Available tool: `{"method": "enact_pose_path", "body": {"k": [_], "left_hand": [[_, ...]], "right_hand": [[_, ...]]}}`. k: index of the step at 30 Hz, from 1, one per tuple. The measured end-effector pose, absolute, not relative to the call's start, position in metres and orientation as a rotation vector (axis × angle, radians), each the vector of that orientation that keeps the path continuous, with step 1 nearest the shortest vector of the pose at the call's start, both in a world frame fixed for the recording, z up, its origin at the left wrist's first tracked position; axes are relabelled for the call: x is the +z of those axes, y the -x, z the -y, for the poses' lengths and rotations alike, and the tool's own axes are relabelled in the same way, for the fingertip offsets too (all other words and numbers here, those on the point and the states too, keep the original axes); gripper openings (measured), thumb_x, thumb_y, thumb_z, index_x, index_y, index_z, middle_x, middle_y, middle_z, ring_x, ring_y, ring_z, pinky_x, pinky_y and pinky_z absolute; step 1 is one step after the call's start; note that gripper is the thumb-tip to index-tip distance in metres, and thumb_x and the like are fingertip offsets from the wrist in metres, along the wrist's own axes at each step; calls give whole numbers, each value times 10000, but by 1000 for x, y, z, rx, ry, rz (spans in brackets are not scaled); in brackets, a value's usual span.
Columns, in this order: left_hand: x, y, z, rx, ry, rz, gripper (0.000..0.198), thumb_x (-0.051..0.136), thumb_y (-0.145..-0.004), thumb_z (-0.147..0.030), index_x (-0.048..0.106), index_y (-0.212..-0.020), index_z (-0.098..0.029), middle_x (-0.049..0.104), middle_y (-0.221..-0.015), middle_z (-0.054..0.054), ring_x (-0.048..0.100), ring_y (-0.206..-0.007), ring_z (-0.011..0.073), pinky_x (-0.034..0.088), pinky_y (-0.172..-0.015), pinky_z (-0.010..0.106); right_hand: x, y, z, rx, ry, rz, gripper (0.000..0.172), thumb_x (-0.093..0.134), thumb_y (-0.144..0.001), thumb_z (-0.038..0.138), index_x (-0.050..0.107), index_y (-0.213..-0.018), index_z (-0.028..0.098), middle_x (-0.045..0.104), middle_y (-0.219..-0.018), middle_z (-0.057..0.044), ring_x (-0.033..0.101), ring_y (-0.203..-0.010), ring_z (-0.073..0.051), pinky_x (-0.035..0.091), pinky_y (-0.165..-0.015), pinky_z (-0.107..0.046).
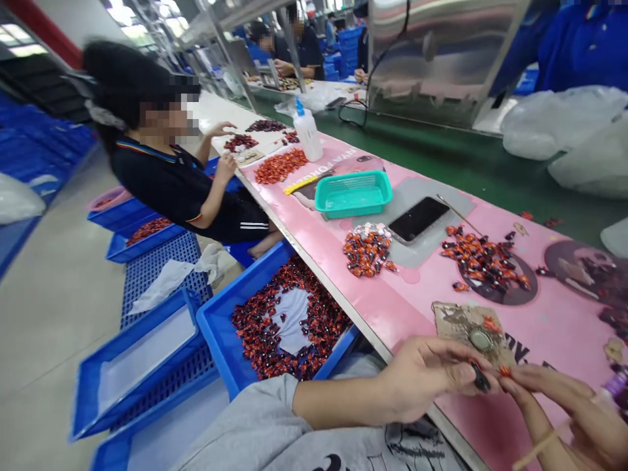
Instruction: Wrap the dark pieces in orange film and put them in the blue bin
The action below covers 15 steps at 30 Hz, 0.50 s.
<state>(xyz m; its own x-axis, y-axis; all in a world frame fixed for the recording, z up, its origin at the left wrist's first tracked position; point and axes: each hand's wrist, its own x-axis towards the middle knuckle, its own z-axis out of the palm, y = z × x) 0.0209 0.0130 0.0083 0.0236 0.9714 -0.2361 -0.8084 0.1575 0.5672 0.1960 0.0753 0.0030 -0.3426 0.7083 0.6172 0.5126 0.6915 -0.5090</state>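
My left hand (417,379) reaches in over the table's near edge, pinching a small glossy black piece (479,378) between thumb and fingertips. Close beside it, my right hand (574,409) has thumb and forefinger closed on a small orange-red piece (505,371). A thin wooden stick (537,450) also lies across that hand, its lower end sticking out. Whether the two pieces touch I cannot tell. Just beyond my fingers, a stained cardboard square (449,320) carries a small round dish (479,339) and an orange piece.
Piles of orange-black pieces (483,258) lie on the pink mat, near a phone (418,219), a teal basket (354,210) and a white bottle (308,134). A blue tray (216,320) of pieces stands beside my lap. A co-worker (161,176) sits at the left.
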Motion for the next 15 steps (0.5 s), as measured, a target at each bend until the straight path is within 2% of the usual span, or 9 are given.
{"method": "enact_pose_path", "body": {"k": [3, 6, 10, 15], "left_hand": [[15, -13, -12, 1416, -317, -684, 466, 965, -545, -479, 786, -819, -148, 752, -784, 51, 715, -753, 164, 588, -860, 362], [19, -8, -8, 1419, -338, -755, 422, 956, -569, -473, 779, -813, -178, 756, -784, 34, 721, -764, 167, 608, -834, 354], [22, -3, -1, 1400, -409, -844, 313, 929, -650, -419, 776, -834, -217, 766, -805, 8, 740, -812, 170, 610, -911, 377], [24, -1, 2, 1398, -477, -867, 204, 909, -700, -357, 797, -829, -245, 777, -791, -4, 751, -792, 159, 626, -849, 327]], "right_hand": [[19, -183, -61, 319, 928, 2046, 171, 657, -930, 244, 732, -1053, 337, 774, -978, -14, 749, -818, -268, 605, -759, -450], [31, -175, -51, 368, 868, 2086, 207, 643, -952, 209, 730, -1116, 301, 779, -1030, -17, 760, -890, -229, 629, -840, -382], [34, -173, -46, 516, 827, 2030, 184, 688, -919, 164, 742, -1056, 274, 784, -1052, -39, 766, -929, -210, 660, -854, -357], [33, -169, -41, 545, 909, 1977, 212, 694, -915, 155, 736, -1098, 252, 774, -993, -51, 755, -881, -191, 664, -792, -322]]}}
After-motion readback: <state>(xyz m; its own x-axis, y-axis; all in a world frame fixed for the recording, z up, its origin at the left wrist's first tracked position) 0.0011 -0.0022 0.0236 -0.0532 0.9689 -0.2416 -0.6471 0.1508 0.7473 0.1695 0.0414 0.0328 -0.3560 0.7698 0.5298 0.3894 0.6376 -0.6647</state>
